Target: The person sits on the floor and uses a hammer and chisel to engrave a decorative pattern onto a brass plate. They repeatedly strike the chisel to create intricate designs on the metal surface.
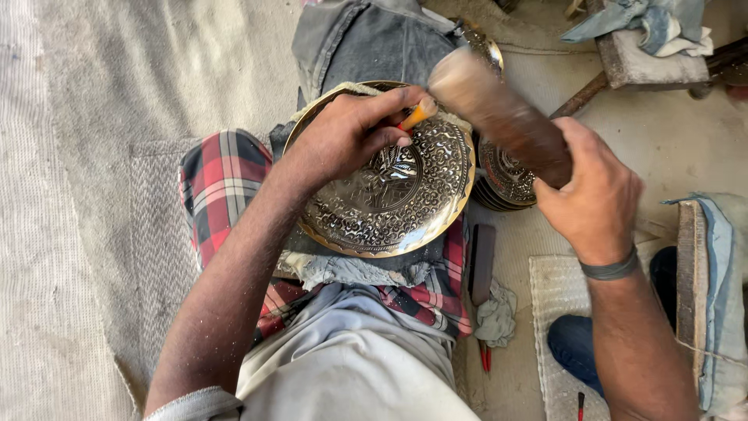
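Brass showed at the rim of the round engraved plate point(389, 199), which lay tilted across your lap on a fold of grey cloth point(351, 269) over the red checked fabric point(222, 175) of your leg. Your left hand point(351, 132) rested on the plate's upper left part, its fingers curled together and pinching a thin orange chisel point(417, 114) near its top, the tip down against the patterned metal close to the centre. Your right hand point(592, 195) was raised to the right of the plate, its fingers wrapped tightly around the handle of a wooden mallet point(499, 113). The mallet's head was blurred and hung just above the chisel's upper end; whether it touched could not be told. A dark band point(612, 269) circled your right wrist.

Just beside the plate, partly hidden behind the mallet and your right hand, a stack of similar engraved plates point(506, 175) sat on the floor. Below it lay a dark flat bar point(481, 261) with a crumpled grey rag point(497, 316) at its lower end, and two red-handled tools point(485, 355) poked out under the rag. Pale woven matting point(86, 195) covered the ground to your left. A wooden block point(689, 273) wrapped in blue cloth stood at the far right.
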